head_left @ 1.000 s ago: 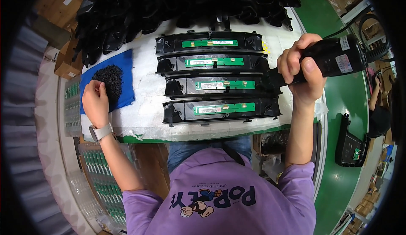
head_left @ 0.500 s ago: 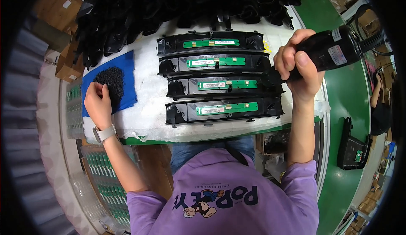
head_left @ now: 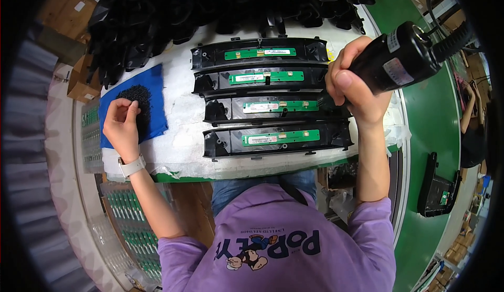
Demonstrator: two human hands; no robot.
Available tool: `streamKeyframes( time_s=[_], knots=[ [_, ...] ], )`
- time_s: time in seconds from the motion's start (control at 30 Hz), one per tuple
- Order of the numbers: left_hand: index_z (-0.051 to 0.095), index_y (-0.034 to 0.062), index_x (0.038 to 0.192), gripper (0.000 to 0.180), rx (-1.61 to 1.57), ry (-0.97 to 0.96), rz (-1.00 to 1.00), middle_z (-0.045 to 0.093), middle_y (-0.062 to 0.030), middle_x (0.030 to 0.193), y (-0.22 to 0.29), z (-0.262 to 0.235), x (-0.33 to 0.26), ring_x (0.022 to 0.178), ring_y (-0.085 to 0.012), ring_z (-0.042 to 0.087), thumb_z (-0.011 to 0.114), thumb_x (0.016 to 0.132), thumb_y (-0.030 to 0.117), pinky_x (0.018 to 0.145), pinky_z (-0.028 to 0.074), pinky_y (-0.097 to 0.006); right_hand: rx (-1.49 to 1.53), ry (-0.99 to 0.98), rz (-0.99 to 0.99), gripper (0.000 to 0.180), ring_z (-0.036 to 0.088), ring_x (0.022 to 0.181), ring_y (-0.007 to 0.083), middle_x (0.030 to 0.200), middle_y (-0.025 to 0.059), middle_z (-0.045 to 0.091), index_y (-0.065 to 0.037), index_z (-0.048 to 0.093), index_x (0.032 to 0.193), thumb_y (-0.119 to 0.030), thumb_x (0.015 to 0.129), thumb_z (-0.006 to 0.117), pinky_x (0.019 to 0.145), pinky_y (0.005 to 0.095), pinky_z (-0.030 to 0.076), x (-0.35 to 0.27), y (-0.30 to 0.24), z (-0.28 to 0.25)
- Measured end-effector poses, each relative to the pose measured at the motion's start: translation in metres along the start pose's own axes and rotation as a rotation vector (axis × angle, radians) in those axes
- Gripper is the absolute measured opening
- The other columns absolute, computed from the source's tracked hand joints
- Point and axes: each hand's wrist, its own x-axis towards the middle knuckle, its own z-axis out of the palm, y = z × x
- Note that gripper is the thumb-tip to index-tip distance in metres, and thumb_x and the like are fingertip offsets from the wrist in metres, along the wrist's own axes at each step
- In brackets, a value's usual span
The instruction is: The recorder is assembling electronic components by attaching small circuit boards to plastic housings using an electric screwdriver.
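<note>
My right hand (head_left: 358, 80) is wrapped round a black corded electric screwdriver (head_left: 398, 61). Its tip end is hidden near the right ends of the middle housings. Several long black plastic housings lie in a stack of rows, each with a narrow green circuit board; the nearest housing (head_left: 223, 144) carries its board (head_left: 281, 137) in the middle, and another board (head_left: 283, 106) sits in the housing behind. To the left, my left hand (head_left: 122, 124) has thumb and fingertips pinched together over a pile of tiny black screws (head_left: 140, 96) on a blue cloth (head_left: 157, 79). Anything inside that pinch is too small to make out.
A big heap of black plastic parts (head_left: 220, 3) fills the far side of the white-covered table (head_left: 181, 103). On the green surface at right lies another black part (head_left: 437, 189). Trays of green boards (head_left: 131, 213) stand low at left. Another person (head_left: 472, 129) is at far right.
My right hand and the screwdriver have moved a little left, with the screwdriver's back end tilting. My left hand's pinch has lifted slightly at the screw pile.
</note>
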Motion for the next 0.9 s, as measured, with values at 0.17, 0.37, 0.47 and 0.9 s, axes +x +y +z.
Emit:
streamKeyframes(
  time_s=[0.17, 0.37, 0.47, 0.9],
  knots=[
    [0.065, -0.0012, 0.085, 0.004, -0.485, -0.231, -0.105, 0.065, -0.0031, 0.077, 0.029, 0.012, -0.02, 0.068, -0.0091, 0.062, 0.066, 0.082, -0.002, 0.065, 0.048, -0.02, 0.039, -0.02, 0.043, 0.022, 0.049, 0.045, 0.0075, 0.06, 0.0019, 0.054, 0.001, 0.054, 0.087, -0.005, 0.073, 0.071, 0.042, 0.02, 0.038, 0.001, -0.009, 0.004],
    [0.067, -0.002, 0.097, 0.012, -0.783, -0.562, -0.24, 0.068, -0.0081, 0.081, 0.095, 0.028, -0.074, 0.066, -0.0106, 0.064, 0.062, 0.086, 0.001, 0.063, 0.05, -0.02, 0.484, -0.292, -0.204, 0.039, 0.047, 0.047, 0.0121, 0.064, 0.0015, 0.046, -0.003, 0.044, 0.112, -0.03, 0.088, 0.058, 0.054, 0.0303, 0.041, 0.002, -0.023, 0.015],
    [0.066, -0.0034, 0.097, 0.013, -0.909, -0.771, -0.278, 0.067, -0.0075, 0.081, 0.122, 0.033, -0.089, 0.068, -0.0099, 0.064, 0.06, 0.087, 0.001, 0.063, 0.051, -0.02, 0.635, -0.431, -0.282, 0.046, 0.051, 0.053, 0.0126, 0.071, 0.001, 0.05, -0.005, 0.042, 0.122, -0.04, 0.093, 0.049, 0.061, 0.0312, 0.043, 0.004, -0.03, 0.019],
    [0.066, -0.0026, 0.088, 0.012, -0.901, -0.839, -0.169, 0.065, -0.0052, 0.086, 0.136, 0.033, -0.098, 0.077, -0.009, 0.062, 0.07, 0.077, -0.001, 0.069, 0.05, -0.02, 0.697, -0.395, -0.26, 0.043, 0.052, 0.053, 0.0151, 0.07, 0.0024, 0.05, -0.006, 0.042, 0.119, -0.038, 0.092, 0.053, 0.061, 0.0331, 0.043, -0.012, -0.023, 0.036]
  ],
)
